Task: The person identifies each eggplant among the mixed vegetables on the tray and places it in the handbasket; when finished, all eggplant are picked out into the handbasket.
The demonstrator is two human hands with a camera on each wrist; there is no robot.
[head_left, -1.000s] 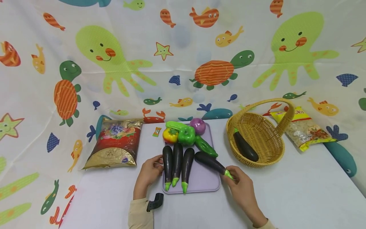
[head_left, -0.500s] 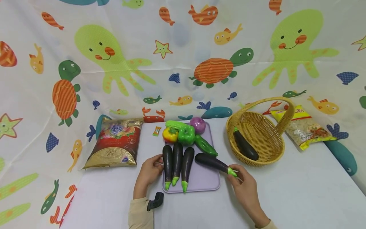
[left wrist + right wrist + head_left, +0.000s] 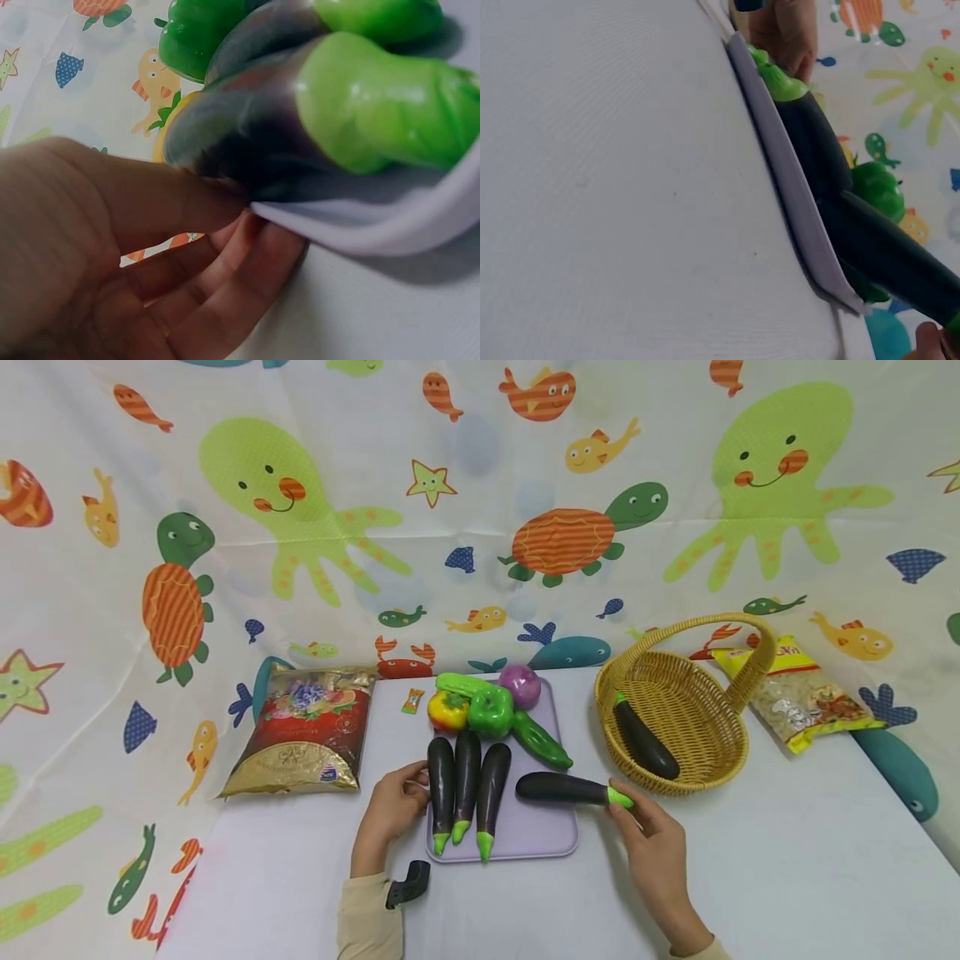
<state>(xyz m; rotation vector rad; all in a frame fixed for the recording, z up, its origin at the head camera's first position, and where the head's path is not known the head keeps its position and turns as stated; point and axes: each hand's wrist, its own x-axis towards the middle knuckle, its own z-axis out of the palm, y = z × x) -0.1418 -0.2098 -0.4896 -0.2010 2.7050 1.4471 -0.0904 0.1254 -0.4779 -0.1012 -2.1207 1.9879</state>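
My right hand (image 3: 656,847) pinches the green stem end of a dark eggplant (image 3: 562,787), which points left over the lilac tray (image 3: 536,843). At the tray's left side my left hand (image 3: 392,810) grips the rim, thumb above and fingers below, as the left wrist view shows. Three more eggplants (image 3: 491,797) lie side by side on the tray, green stems toward me. Behind them sit a yellow-red pepper (image 3: 447,712), a green bell pepper (image 3: 491,714), a long green vegetable (image 3: 542,741), a pale green one (image 3: 457,683) and a purple onion (image 3: 521,686).
Right of the tray stands a wicker basket (image 3: 701,718) with a tall handle and one eggplant (image 3: 643,739) inside. A clear yellow-edged food bag (image 3: 802,697) lies behind it. At left are a red-gold bag (image 3: 307,735) and a small wrapped candy (image 3: 412,701). A patterned cloth hangs behind.
My right hand has moved right with the eggplant, whose stem end has swung up from a slant to nearly level. The left hand stays at the tray's rim.
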